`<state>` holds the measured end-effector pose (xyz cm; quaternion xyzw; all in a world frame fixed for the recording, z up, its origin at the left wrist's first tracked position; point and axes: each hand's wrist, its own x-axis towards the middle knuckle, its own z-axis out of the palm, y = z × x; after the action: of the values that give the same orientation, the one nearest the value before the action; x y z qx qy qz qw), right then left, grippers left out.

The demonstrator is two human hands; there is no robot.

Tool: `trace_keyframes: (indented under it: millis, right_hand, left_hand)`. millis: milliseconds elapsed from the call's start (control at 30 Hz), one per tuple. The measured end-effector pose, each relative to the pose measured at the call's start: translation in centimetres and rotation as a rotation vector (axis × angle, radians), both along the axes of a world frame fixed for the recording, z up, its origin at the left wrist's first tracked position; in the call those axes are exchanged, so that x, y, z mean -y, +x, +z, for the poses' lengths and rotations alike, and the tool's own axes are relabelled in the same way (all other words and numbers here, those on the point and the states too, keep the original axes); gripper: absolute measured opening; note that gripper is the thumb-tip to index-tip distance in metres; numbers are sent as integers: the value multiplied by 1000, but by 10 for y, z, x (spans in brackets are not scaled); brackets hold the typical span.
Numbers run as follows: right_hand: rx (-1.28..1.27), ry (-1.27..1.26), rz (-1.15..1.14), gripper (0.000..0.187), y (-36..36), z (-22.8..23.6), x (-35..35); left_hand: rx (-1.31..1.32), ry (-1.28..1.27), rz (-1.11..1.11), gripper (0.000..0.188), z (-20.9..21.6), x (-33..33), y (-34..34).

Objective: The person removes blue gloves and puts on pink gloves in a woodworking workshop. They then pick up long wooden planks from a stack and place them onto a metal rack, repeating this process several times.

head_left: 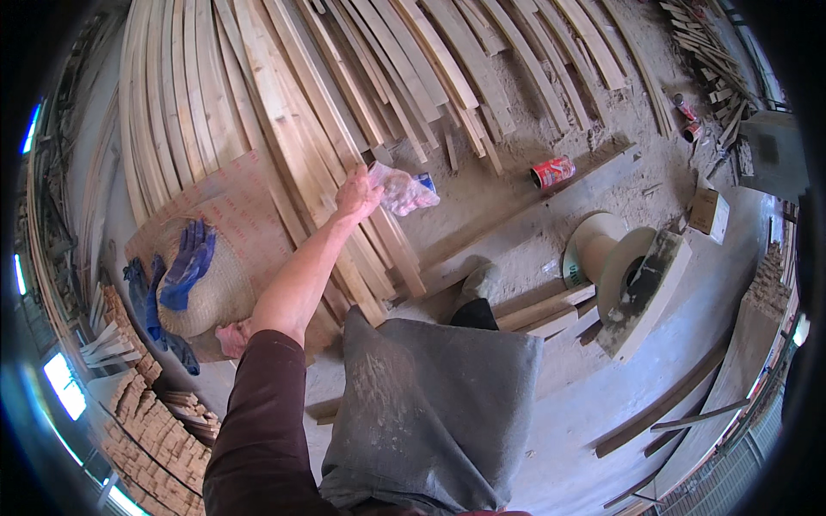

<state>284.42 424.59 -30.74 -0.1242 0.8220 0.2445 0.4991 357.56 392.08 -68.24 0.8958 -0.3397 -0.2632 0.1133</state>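
Note:
My left hand [357,194] reaches out over the long planks [301,129], its fingers closed. At its fingertips is a crumpled pinkish-white bundle [400,191], which looks like thin plastic or cloth. A small blue piece [426,181] shows at the bundle's far side; I cannot tell whether it belongs to it. Beside my left forearm, a blue work glove [189,265] lies on a round woven pad [202,297]. A pinkish crumpled thing [232,339] pokes out by the sleeve, partly hidden. My right hand is not in view.
Rows of boards cover the floor ahead. A red can [552,172] lies beside a long timber [516,219]. To the right are a large spool-shaped stand [615,258] and a small carton [708,215]. Stacked wood [146,439] stands at lower left. A grey apron [430,396] covers my lap.

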Motion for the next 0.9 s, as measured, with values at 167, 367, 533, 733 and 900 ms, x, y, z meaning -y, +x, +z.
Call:
trace_keyframes:
  millis: [167,367,533,733,900]
  right_hand:
    - [12,9,-18,38,4,-15,25]
    - [59,-51,-32,30,-5,6,13]
    - [213,-142,29,30,-18,31,-3]
    - [91,-448,-5,23,-28,54,-14]
    - [145,-893,-25,23,-37,83,0]
  left_hand:
    - [-109,210,54,33,-5,24,2]
    - [-578,-147,-36,17,150,19,-28]
    - [-358,-194,-309,9,247,-89,-61]
    - [-420,-351,-86,6,376,-180,-89]
    - [-915,-450,426,10,486,-265,-90]
